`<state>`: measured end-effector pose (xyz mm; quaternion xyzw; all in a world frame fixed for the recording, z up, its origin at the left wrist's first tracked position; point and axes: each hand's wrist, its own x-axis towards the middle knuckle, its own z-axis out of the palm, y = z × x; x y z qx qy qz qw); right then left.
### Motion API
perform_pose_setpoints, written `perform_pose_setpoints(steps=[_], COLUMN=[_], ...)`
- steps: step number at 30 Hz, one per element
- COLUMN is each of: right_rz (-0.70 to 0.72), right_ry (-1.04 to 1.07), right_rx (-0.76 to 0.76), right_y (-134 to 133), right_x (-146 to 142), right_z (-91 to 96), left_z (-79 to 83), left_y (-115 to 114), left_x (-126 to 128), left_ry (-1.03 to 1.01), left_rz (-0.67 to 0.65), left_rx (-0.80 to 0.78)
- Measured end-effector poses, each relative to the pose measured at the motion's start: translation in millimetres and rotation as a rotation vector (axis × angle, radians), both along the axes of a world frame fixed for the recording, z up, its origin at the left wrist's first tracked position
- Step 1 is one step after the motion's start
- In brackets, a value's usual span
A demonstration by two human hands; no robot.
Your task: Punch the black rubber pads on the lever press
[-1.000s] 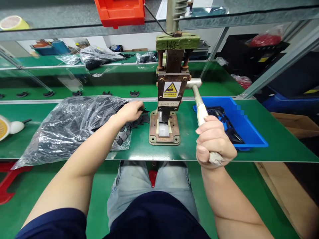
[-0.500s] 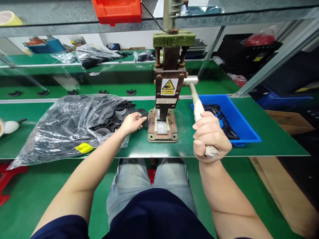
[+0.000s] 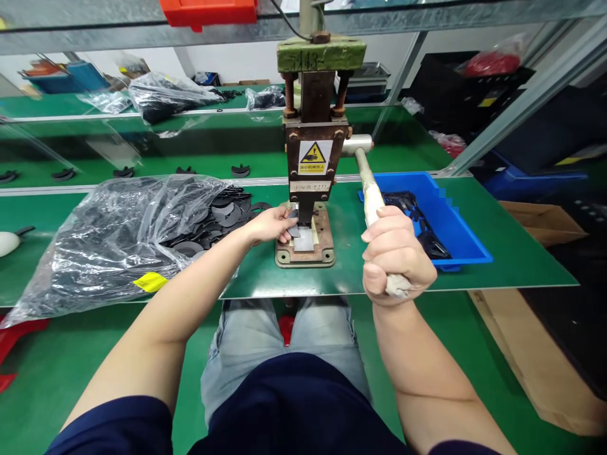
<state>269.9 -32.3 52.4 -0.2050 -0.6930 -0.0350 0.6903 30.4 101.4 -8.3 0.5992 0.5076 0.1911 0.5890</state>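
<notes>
A hand press (image 3: 313, 151) with a yellow warning label stands on a rusty base plate (image 3: 305, 251) at the middle of the green bench. My left hand (image 3: 274, 224) pinches a small dark flat part (image 3: 293, 230) at the press bed, just under the ram. My right hand (image 3: 396, 256) is wrapped round the taped end of the press lever (image 3: 367, 183), which slants down toward me. A clear plastic bag (image 3: 118, 237) of dark flat parts lies to the left, with loose parts spilling from its mouth (image 3: 225, 212).
A blue bin (image 3: 453, 218) with dark parts sits right of the press. Behind runs a green strip with spaced dark pieces (image 3: 240, 170). More bags (image 3: 164, 95) lie on the far bench. An orange bin (image 3: 208, 11) hangs overhead. A cardboard box (image 3: 540, 221) is lower right.
My left hand left the pile by the bag's mouth and moved right to the press bed with a dark part. My right hand kept its grip on the lever.
</notes>
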Motion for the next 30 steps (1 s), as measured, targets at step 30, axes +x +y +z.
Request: perform_pose_setpoints(steps=[30], right_rz=[0.004], right_ry=[0.041], right_rx=[0.031], right_y=[5], right_x=[-3], right_z=[-1.7], left_z=[18.1], left_y=[67], left_x=[-113], left_ry=[0.703], left_rz=[-0.084], left_rx=[0.655])
